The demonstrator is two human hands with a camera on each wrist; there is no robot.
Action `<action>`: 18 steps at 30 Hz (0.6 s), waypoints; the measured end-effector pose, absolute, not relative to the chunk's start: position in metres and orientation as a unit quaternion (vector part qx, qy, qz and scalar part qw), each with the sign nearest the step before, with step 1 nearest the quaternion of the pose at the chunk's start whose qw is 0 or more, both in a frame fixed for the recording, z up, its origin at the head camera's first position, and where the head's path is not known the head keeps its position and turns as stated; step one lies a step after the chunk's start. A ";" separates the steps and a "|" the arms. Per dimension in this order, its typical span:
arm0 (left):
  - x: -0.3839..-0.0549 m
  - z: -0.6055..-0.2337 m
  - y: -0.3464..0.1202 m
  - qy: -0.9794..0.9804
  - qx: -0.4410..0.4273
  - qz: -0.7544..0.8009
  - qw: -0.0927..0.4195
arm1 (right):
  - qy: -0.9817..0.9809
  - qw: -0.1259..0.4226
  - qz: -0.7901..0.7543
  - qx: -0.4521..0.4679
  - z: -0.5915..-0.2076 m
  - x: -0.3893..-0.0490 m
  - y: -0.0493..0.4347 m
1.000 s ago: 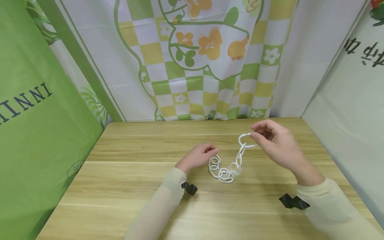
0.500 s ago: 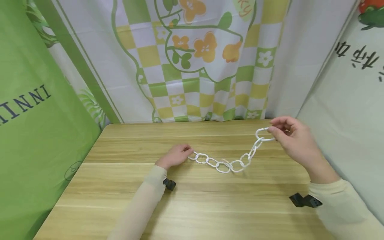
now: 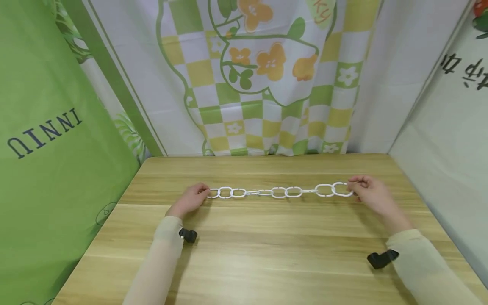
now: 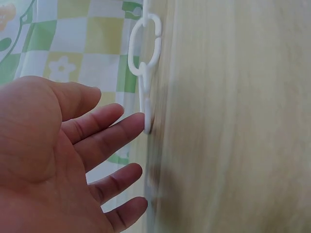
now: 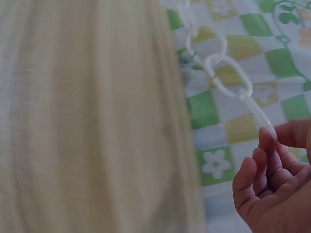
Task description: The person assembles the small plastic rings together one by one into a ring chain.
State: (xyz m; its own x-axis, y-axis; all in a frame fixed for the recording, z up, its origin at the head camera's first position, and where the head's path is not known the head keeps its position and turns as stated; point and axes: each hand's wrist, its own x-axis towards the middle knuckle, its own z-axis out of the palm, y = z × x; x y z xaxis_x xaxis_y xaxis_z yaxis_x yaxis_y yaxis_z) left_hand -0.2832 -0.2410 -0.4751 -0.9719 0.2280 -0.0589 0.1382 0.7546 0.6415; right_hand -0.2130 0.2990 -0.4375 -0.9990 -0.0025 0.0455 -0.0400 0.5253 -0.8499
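Observation:
A chain of several white plastic links stretches almost straight from side to side above the back part of the wooden table. My left hand is at its left end. In the left wrist view, relaxed fingers of that hand touch the end link, and the thumb stands apart from it. At the other end, my right hand pinches the last link between thumb and fingertips, as the right wrist view shows.
The wooden table spreads below both hands. Behind it hangs a checked, flowered curtain. A green cloth borders the left side and a white cloth the right. Black wrist cameras sit on both sleeves.
My left hand has moved left and my right hand first right, then lower. The chain has gone from a bunched, sagging heap to a nearly straight line.

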 end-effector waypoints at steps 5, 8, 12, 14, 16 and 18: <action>-0.283 -0.474 -0.238 0.932 0.097 0.345 0.061 | -0.892 -0.007 0.452 -0.017 -0.458 -0.218 0.295; -0.284 -0.473 -0.238 0.931 0.105 0.344 0.066 | -0.899 -0.011 0.437 -0.031 -0.463 -0.219 0.296; -0.281 -0.470 -0.237 0.928 0.109 0.348 0.071 | -0.911 -0.011 0.411 -0.032 -0.465 -0.219 0.299; -0.278 -0.466 -0.234 0.925 0.110 0.355 0.075 | -0.919 -0.009 0.393 -0.027 -0.465 -0.219 0.301; -0.274 -0.461 -0.231 0.920 0.109 0.367 0.081 | -0.926 -0.011 0.377 -0.017 -0.465 -0.220 0.304; -0.272 -0.456 -0.227 0.917 0.115 0.373 0.085 | -0.931 -0.009 0.364 -0.010 -0.463 -0.221 0.305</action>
